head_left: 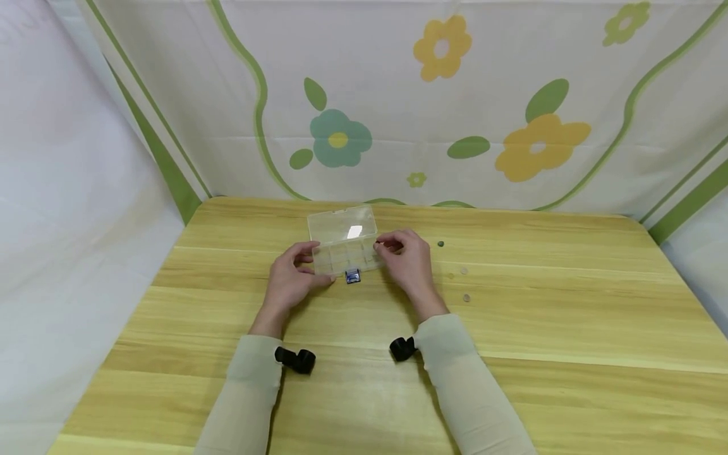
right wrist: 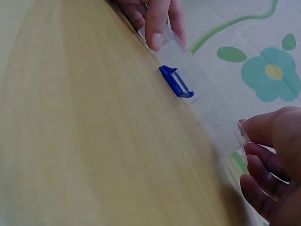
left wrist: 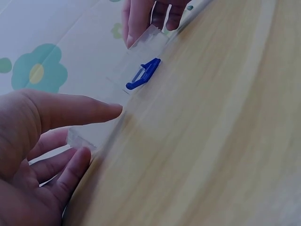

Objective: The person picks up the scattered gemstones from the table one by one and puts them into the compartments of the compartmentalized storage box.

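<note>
While its lid is standing open, a clear plastic box (head_left: 344,248) is being held at both ends on the wooden counter (head_left: 512,354). Its left end is being pinched by the left hand (head_left: 291,278), thumb in front and fingers (left wrist: 70,167) behind; its right end is being pinched by the right hand (head_left: 405,258). A blue latch (head_left: 352,275) is hanging at the front, and small coins (head_left: 465,284) are lying well to the right.

A clear plastic compartment box (head_left: 344,249) lies flat on the desk with its lid raised and tipped back. Inside, thin dividers split the tray into small cells, which look empty, though glare makes that uncertain. A blue latch (head_left: 352,276) hangs open at its front edge.
</note>
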`<state>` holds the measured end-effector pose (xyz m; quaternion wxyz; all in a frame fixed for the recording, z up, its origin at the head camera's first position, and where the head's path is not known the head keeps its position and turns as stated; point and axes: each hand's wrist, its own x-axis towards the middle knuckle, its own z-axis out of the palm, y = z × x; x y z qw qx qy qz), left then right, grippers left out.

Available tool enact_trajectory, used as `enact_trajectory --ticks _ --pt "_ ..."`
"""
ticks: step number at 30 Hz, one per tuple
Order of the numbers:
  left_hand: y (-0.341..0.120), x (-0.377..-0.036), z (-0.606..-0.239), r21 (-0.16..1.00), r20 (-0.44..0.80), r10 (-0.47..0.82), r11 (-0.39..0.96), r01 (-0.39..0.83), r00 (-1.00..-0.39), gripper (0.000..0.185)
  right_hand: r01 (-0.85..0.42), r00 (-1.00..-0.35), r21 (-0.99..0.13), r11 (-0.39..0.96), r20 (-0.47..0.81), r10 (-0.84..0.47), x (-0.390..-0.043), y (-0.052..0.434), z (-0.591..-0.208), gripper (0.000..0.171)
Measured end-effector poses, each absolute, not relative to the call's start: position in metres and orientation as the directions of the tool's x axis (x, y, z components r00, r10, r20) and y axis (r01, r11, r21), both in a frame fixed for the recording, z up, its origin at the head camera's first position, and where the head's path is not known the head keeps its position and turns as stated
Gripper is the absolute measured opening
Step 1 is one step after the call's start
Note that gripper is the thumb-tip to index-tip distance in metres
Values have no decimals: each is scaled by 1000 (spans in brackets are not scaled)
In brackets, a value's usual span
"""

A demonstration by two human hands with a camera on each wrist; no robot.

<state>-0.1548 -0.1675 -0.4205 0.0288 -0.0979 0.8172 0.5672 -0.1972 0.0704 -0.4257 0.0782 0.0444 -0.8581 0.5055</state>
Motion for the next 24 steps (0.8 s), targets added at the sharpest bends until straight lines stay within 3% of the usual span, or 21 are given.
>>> enact_trajectory --ticks 24 --pt "-163 -154 -417 922 -182 -157 317 -224 -971 78 -130 -988 -866 482 152 5 -197 70 -426 15"
